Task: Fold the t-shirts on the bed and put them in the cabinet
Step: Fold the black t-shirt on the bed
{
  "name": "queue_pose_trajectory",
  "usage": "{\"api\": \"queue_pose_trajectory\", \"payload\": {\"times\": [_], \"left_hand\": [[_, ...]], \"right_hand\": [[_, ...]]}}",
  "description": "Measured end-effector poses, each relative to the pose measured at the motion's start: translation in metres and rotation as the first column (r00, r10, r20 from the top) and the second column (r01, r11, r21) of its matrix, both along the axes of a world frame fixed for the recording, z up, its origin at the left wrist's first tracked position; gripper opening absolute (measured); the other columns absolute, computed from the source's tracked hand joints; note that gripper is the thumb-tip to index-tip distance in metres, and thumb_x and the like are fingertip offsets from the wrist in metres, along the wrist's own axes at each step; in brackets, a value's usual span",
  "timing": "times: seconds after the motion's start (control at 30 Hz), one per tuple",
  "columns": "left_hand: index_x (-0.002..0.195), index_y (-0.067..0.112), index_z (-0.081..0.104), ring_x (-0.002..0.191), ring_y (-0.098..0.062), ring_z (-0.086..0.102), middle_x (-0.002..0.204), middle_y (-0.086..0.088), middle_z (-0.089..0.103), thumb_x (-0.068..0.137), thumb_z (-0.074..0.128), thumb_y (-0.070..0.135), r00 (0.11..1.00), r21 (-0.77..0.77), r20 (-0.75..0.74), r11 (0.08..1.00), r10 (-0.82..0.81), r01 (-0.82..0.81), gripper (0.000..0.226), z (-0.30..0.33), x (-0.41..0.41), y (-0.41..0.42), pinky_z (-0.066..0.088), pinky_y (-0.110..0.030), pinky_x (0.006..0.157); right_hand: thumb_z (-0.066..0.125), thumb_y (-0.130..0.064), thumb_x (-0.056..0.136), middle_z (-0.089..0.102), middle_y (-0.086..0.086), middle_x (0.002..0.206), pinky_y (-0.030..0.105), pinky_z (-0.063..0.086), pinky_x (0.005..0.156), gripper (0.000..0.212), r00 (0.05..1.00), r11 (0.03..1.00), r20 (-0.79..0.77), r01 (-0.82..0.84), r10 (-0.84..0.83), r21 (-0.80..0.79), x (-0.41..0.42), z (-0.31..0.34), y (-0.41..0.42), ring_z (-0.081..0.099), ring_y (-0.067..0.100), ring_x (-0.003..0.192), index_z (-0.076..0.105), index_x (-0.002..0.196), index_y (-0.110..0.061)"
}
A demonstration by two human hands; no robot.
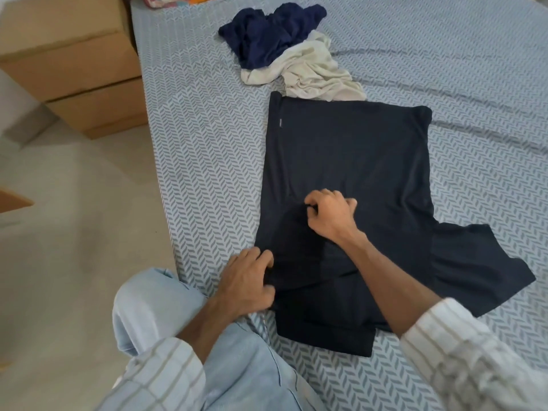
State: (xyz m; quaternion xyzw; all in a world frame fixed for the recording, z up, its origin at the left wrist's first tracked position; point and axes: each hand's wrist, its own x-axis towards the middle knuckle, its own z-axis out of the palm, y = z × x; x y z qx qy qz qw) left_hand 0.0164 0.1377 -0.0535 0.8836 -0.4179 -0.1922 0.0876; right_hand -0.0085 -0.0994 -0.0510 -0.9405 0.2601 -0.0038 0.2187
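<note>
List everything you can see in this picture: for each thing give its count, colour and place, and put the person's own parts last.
Black t-shirt: one, black, spread on the bed, partly folded.
Navy garment: one, dark blue, crumpled at the far end.
Cream garment: one, off-white, crumpled beside the navy one.
Bed sheet: one, grey-blue patterned, covering the bed.
Cardboard boxes: tan, left of the bed.
Hands: left hand pinching the shirt's near edge; right hand pinching its middle.

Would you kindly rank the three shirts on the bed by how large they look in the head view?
1. Black shirt, spread flat, largest.
2. Navy shirt and cream shirt: both crumpled, overlapping and similar, so unranked.
</note>
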Motion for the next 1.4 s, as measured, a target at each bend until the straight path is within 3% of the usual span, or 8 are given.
{"api": "queue_pose_trajectory", "payload": {"times": [0.23,0.47,0.63,0.73,1.0,1.17,1.27,1.4], "left_hand": [[0.092,0.015,0.061,0.086,-0.023,0.059,0.081,0.002,0.057,0.092,0.058,0.029,0.975,-0.240,-0.107,0.947,0.194,-0.214,0.015,-0.002,0.065,-0.078,0.049,-0.037,0.078],[0.087,0.020,0.062,0.083,-0.019,0.062,0.083,0.003,0.066,0.079,0.071,0.054,0.813,-0.061,-0.328,0.848,0.480,-0.526,0.036,-0.019,0.109,-0.132,0.052,-0.034,0.075],[0.073,0.020,0.057,0.074,-0.018,0.062,0.072,0.002,0.063,0.080,0.065,0.040,0.743,-0.003,-0.371,0.799,0.558,-0.602,0.023,-0.023,0.113,-0.142,0.052,-0.032,0.065],[0.063,0.016,0.051,0.065,-0.019,0.061,0.062,0.002,0.059,0.080,0.059,0.031,0.708,-0.002,-0.391,0.769,0.588,-0.639,0.024,-0.024,0.116,-0.143,0.055,-0.034,0.062],[0.074,0.024,0.058,0.059,-0.004,0.053,0.061,0.011,0.054,0.091,0.067,0.028,0.723,-0.120,-0.517,0.798,0.458,-0.591,0.020,-0.021,0.113,-0.133,0.045,-0.024,0.063],[0.085,0.027,0.061,0.084,-0.012,0.051,0.072,0.016,0.044,0.089,0.067,0.038,0.908,-0.229,-0.307,0.904,0.285,-0.361,0.013,-0.004,0.101,-0.141,0.047,-0.035,0.083],[0.084,0.032,0.059,0.095,-0.013,0.051,0.074,0.017,0.046,0.090,0.066,0.042,0.908,-0.165,-0.347,0.938,0.235,-0.305,0.014,-0.006,0.098,-0.146,0.041,-0.041,0.097],[0.086,0.033,0.061,0.103,-0.011,0.043,0.077,0.015,0.044,0.090,0.065,0.046,0.887,-0.039,-0.397,0.962,0.235,-0.272,0.014,-0.019,0.097,-0.146,0.029,-0.037,0.100]], "right_hand": [[0.046,-0.016,0.088,0.069,-0.004,0.108,0.051,0.030,0.100,0.033,0.956,0.986,-0.288,-0.009,0.057,0.166,0.064,0.001,-0.024,0.060,0.025,0.105,0.071,0.102,-0.032],[0.054,-0.019,0.089,0.070,-0.001,0.099,0.031,0.054,0.082,0.022,0.981,0.901,-0.108,0.191,-0.162,0.388,0.156,-0.002,-0.060,0.062,0.019,0.091,0.074,0.098,-0.020],[0.062,-0.030,0.079,0.062,-0.002,0.082,0.026,0.045,0.059,0.014,0.932,0.792,-0.089,0.346,-0.351,0.504,0.240,-0.016,-0.082,0.060,0.018,0.076,0.054,0.072,-0.021],[0.071,-0.033,0.077,0.062,-0.002,0.086,0.028,0.051,0.069,0.024,0.901,0.682,-0.099,0.387,-0.421,0.620,0.273,-0.020,-0.086,0.060,0.016,0.078,0.058,0.085,-0.016],[0.062,-0.015,0.083,0.047,0.006,0.073,0.029,0.036,0.056,0.009,0.849,0.529,-0.042,0.366,-0.527,0.765,0.263,-0.003,-0.105,0.042,0.019,0.068,0.052,0.084,-0.015],[0.072,-0.019,0.069,0.066,-0.001,0.084,0.027,0.047,0.061,0.024,0.723,0.505,0.083,0.391,-0.686,0.770,0.235,0.001,-0.145,0.060,0.016,0.072,0.062,0.090,-0.016],[0.070,-0.017,0.077,0.062,-0.011,0.096,0.014,0.045,0.060,0.036,0.705,0.564,0.116,0.445,-0.700,0.696,0.212,-0.003,-0.155,0.060,0.002,0.082,0.059,0.111,-0.022],[0.077,-0.028,0.069,0.059,-0.004,0.105,0.028,0.053,0.070,0.049,0.681,0.490,-0.001,0.528,-0.732,0.694,0.198,-0.028,-0.169,0.062,0.015,0.092,0.053,0.111,-0.019]]}}
